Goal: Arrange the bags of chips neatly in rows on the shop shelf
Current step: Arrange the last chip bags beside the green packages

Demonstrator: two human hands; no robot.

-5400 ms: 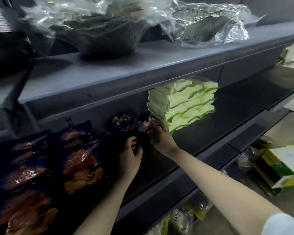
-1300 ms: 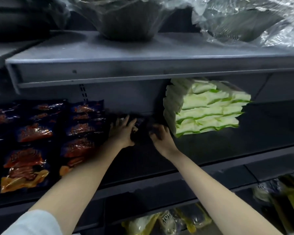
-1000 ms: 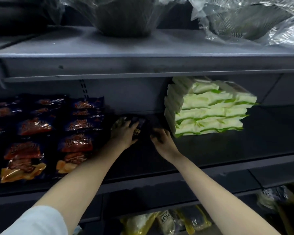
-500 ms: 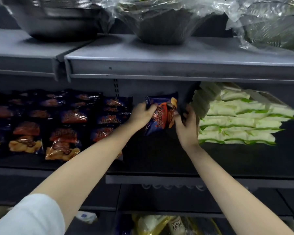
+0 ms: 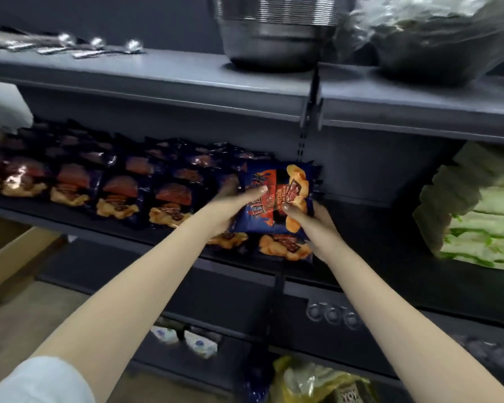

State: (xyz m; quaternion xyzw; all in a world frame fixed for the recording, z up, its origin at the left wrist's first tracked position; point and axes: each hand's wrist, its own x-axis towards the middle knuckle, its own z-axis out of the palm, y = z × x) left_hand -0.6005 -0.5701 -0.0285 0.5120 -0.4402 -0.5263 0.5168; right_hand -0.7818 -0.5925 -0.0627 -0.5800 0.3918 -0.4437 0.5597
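Note:
I hold a dark blue chip bag [image 5: 277,196] with red and orange print between both hands, just above the dark shelf [image 5: 376,257]. My left hand [image 5: 230,206] grips its left edge, fingers laid across the front. My right hand [image 5: 312,216] grips its lower right edge, thumb on the front. Several matching bags [image 5: 120,187] lie in rows to the left. Another bag [image 5: 282,247] lies flat under the held one at the right end of the rows.
A stack of white-and-green packs [image 5: 477,225] fills the shelf's right side. Metal bowls [image 5: 274,33] stand on the upper shelf [image 5: 186,80]. A cardboard box [image 5: 9,257] sits on the floor at the left. Yellow packets [image 5: 312,379] lie on the bottom shelf.
Both hands lifted a chip bag from the back of the shelf and carried it forward over the right end of the rows. My view swung left, showing more of the rows.

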